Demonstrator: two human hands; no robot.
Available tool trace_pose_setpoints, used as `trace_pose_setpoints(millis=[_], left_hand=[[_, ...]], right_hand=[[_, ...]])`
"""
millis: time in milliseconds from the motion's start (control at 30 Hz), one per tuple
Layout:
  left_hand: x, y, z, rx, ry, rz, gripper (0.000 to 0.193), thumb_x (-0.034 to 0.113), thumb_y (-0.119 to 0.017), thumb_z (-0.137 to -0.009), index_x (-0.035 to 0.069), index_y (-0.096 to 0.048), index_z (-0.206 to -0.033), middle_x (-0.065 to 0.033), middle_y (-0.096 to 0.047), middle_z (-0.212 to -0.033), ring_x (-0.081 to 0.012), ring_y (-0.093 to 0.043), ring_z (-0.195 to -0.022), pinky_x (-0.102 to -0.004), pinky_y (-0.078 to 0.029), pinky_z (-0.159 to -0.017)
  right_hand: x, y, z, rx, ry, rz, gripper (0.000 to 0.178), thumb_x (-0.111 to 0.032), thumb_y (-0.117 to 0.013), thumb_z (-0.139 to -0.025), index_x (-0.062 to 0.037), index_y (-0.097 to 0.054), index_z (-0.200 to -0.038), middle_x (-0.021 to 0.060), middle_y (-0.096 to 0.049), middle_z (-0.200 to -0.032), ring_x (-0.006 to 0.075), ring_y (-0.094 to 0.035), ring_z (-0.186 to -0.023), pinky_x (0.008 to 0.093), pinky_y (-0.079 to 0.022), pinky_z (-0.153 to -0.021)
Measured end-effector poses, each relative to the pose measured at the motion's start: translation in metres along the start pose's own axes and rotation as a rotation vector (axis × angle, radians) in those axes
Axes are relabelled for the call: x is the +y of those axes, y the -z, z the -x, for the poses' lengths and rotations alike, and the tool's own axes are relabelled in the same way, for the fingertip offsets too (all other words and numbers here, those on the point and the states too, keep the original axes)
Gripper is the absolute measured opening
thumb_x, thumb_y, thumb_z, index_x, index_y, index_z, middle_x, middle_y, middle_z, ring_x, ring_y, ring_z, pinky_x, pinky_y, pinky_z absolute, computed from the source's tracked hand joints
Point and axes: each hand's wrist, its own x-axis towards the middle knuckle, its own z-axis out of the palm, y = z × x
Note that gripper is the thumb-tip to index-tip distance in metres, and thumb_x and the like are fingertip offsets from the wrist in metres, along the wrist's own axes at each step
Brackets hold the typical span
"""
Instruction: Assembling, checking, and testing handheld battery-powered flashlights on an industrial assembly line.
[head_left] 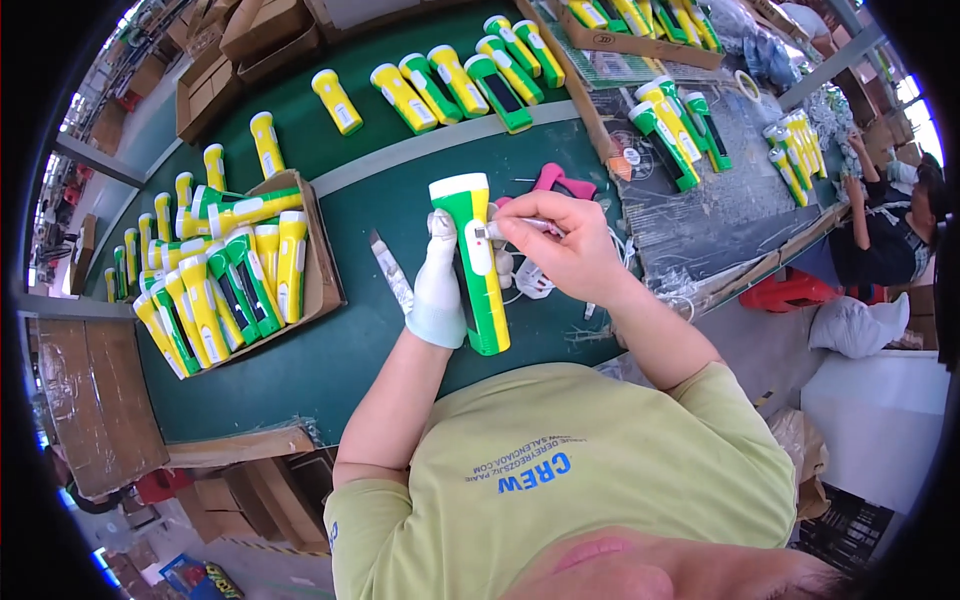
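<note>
Two hands met at one upright green-and-yellow flashlight (474, 262): gloved left hand (438, 285) gripped its body, right hand (560, 243) pinched a white pen-like tool (515, 229) against its side.

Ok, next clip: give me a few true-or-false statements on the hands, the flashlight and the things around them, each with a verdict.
1. The left hand, in a white glove, has a grip on a green and yellow flashlight. True.
2. The right hand is gloved too. False: it is bare.
3. The right hand presses a slim white tool against the flashlight's side. True.
4. The cardboard tray to the left lies empty. False: it is packed with flashlights.
5. A pink object lies on the green table beyond the hands. True.
</note>
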Motion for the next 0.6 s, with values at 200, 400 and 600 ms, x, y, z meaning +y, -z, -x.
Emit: trace_pose_setpoints(millis=[200,400,600], left_hand=[[-0.009,0.013,0.008,-0.018,-0.173,-0.185,0.052,0.055,-0.043,-0.097,0.006,-0.052,-0.115,-0.0053,-0.059,-0.090,-0.0152,-0.058,-0.072,-0.0301,-0.050,-0.063],[-0.020,0.018,0.015,0.135,-0.544,-0.647,0.043,0.028,-0.059,-0.094,-0.001,-0.048,-0.123,-0.0072,-0.061,-0.099,-0.0128,-0.057,-0.086,-0.0274,-0.048,-0.077],[-0.005,0.039,-0.013,-0.015,-0.217,-0.124,0.050,0.053,-0.047,-0.096,0.007,-0.051,-0.115,-0.0023,-0.058,-0.081,-0.0124,-0.056,-0.064,-0.0282,-0.049,-0.059]], right_hand=[[-0.002,-0.002,0.008,-0.013,0.058,0.139,0.010,-0.003,-0.064,-0.088,0.0030,-0.066,-0.096,0.0071,-0.067,-0.088,0.0092,-0.063,-0.075,0.0247,-0.052,-0.066],[-0.006,-0.012,0.015,0.054,0.484,0.495,0.014,0.005,-0.065,-0.075,-0.0025,-0.064,-0.087,0.0086,-0.063,-0.071,0.0238,-0.062,-0.060,0.0300,-0.047,-0.052],[-0.031,0.000,0.025,0.221,0.597,0.580,0.020,0.005,-0.067,-0.072,-0.0030,-0.067,-0.091,0.0072,-0.065,-0.076,0.0197,-0.060,-0.057,0.0297,-0.047,-0.050]])
